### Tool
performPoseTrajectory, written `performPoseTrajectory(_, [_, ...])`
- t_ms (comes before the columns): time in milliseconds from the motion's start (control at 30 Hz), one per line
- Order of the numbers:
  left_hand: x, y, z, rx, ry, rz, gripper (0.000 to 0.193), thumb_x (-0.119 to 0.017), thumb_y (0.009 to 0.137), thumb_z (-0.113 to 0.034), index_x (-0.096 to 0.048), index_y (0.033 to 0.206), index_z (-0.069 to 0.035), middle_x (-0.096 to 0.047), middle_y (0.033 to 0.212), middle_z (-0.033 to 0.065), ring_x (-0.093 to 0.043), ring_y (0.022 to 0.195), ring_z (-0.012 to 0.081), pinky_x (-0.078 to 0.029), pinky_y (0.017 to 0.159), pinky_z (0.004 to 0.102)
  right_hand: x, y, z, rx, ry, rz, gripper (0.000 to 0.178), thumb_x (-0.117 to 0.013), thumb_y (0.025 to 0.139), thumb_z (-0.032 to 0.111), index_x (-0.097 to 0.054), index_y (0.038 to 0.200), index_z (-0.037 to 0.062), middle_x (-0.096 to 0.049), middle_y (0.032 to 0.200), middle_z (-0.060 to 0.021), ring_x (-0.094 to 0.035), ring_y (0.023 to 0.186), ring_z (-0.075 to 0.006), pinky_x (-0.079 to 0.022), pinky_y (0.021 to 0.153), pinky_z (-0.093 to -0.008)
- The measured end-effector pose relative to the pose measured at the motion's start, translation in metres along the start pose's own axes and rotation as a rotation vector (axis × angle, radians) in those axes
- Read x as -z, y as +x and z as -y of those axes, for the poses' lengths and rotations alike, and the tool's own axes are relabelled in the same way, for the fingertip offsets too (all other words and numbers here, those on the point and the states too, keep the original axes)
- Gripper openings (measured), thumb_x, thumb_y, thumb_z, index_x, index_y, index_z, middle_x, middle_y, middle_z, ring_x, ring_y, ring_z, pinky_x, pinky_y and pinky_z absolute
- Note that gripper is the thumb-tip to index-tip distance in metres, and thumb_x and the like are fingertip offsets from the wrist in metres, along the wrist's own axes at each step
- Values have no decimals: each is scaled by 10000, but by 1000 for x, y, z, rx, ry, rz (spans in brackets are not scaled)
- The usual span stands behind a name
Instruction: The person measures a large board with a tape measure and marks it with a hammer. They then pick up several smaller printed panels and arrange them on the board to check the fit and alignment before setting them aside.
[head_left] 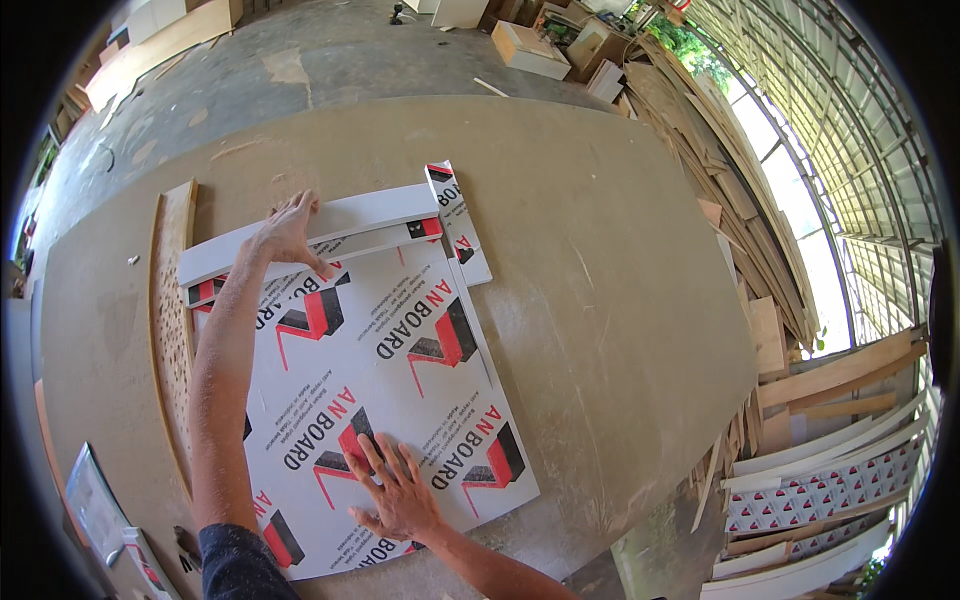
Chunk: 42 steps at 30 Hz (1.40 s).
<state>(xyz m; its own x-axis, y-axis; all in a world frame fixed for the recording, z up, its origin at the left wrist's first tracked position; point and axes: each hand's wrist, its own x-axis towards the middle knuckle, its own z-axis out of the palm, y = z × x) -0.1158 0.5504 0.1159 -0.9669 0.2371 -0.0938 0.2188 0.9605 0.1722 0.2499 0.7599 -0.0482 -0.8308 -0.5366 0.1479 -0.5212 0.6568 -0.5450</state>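
Observation:
A large white board (372,372) printed with red and black marks lies flat on the brown work table. Across its far end rests a long white strip (375,210), with printed faces showing on its near side and end. My left hand (288,235) straddles this strip, fingers over the far edge and thumb on the near side. Flat on the near part of the board is my right hand (400,497), its fingers spread and holding nothing. A short printed strip (462,228) sits by the board's far right corner, touching or close to the long strip's end.
Along the board's left side runs a wooden strip (172,335) with a pitted face. The brown table top (630,300) stretches to the right. Stacked planks (715,170) lean beyond it, with more white boards (825,500) at lower right. A drawer-like box (530,50) stands on the floor behind.

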Motion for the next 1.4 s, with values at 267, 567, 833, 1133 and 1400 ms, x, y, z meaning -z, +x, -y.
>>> performPoseTrajectory(267, [-24,21,5,-34,149,-4,1448,-995,329,-444,-346,1514,76,-406,1550,267,-353,1474,391,-291,1232,433,-5,-4,-9,-32,-32,-15,822,-390,1000,631,-169,1656,189,-107,1716,-135,-79,1582,-348,-86,1261,-568])
performPoseTrajectory(567, [-20,-6,-8,-48,155,-28,1164,-984,370,-387,-514,1343,46,-642,1225,271,-586,1227,398,-474,1027,449,-4,-3,-6,-30,-42,8,860,-452,979,603,-132,1660,186,-77,1717,-140,-77,1580,-353,-87,1263,-572])
performPoseTrajectory(833, [-11,-17,-17,-82,81,36,1068,-987,409,-288,-523,1332,-20,-688,1156,212,-635,1132,398,-489,996,443,-1,-4,-6,-22,-42,-12,846,-437,986,605,-148,1658,181,-100,1714,-140,-89,1577,-357,-81,1263,-572])
performPoseTrajectory(1133, [3,-49,-33,-86,266,-251,972,-968,446,-273,-531,1272,-6,-668,1175,191,-644,1120,373,-518,970,414,-4,-3,-4,-15,-19,-7,838,-440,981,593,-167,1656,177,-94,1715,-143,-87,1578,-359,-82,1260,-574])
performPoseTrajectory(1400, [75,-110,-39,125,195,-338,910,-952,444,-252,-554,1234,-40,-707,1073,204,-701,977,376,-550,922,438,0,-5,-14,-57,-57,9,893,-534,939,556,-168,1655,166,-87,1712,-159,-69,1577,-368,-86,1260,-577])
